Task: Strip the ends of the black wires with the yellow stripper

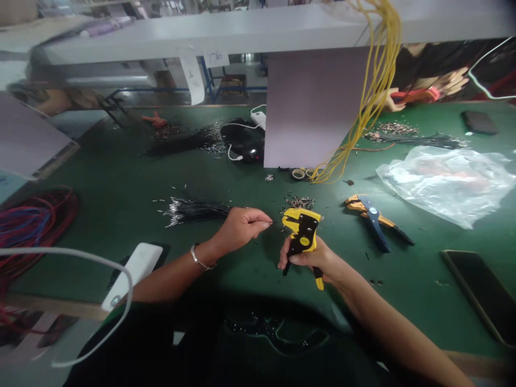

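Note:
My left hand is closed in a pinch on a thin black wire, whose tip pokes out towards the tool on the right. A yellow and black wire stripper is gripped in my right hand, its jaws facing left, a short gap from the wire tip. Behind my left hand lies a bundle of black wires with bright ends at its left. Just beyond the stripper's jaws is a heap of small metal terminals.
At right lie a blue and orange wire stripper, a clear plastic bag and a phone. Yellow wires hang from the shelf beside a grey panel. Across the table, a co-worker's hands hold a red tool. Red cables lie left.

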`<state>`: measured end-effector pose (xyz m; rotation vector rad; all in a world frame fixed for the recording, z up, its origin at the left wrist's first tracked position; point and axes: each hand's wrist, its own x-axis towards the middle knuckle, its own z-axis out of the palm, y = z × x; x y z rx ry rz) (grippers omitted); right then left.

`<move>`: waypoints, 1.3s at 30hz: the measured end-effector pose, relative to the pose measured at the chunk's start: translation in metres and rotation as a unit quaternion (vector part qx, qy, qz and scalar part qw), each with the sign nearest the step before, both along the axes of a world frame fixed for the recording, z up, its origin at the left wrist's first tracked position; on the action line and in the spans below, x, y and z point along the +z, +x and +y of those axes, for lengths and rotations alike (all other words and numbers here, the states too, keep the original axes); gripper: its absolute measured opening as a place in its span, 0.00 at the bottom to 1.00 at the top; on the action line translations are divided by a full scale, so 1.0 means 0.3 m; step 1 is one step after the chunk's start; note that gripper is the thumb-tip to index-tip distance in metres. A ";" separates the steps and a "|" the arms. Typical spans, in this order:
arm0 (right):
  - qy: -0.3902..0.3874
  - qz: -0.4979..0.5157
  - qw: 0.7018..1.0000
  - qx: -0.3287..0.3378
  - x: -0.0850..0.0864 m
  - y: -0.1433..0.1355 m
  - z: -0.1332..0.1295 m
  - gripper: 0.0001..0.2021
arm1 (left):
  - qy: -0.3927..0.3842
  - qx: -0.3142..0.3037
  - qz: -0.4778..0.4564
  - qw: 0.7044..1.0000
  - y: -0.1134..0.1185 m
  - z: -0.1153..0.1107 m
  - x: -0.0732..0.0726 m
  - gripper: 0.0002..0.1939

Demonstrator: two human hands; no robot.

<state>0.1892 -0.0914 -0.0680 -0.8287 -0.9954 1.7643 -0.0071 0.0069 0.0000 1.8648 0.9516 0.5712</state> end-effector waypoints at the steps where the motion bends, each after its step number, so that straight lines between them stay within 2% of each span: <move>1: 0.000 0.001 1.000 0.000 -0.001 0.000 0.000 0.12 | -0.011 0.003 -0.001 1.000 0.002 0.000 0.003 0.07; 14: -0.022 -0.004 1.000 0.009 -0.018 -0.019 -0.006 0.12 | -0.125 0.009 -0.010 0.992 0.018 0.000 -0.013 0.09; 20: -0.035 0.003 0.999 0.023 0.001 -0.025 -0.006 0.12 | -0.166 0.004 -0.024 0.986 0.019 0.007 -0.011 0.07; 28: -0.031 -0.020 0.999 0.029 0.011 -0.021 -0.010 0.12 | -0.165 -0.018 -0.034 0.986 0.014 0.022 -0.033 0.06; 39: -0.036 -0.054 0.998 0.021 0.009 -0.028 -0.023 0.10 | -0.181 -0.029 -0.030 0.983 0.006 0.035 -0.017 0.05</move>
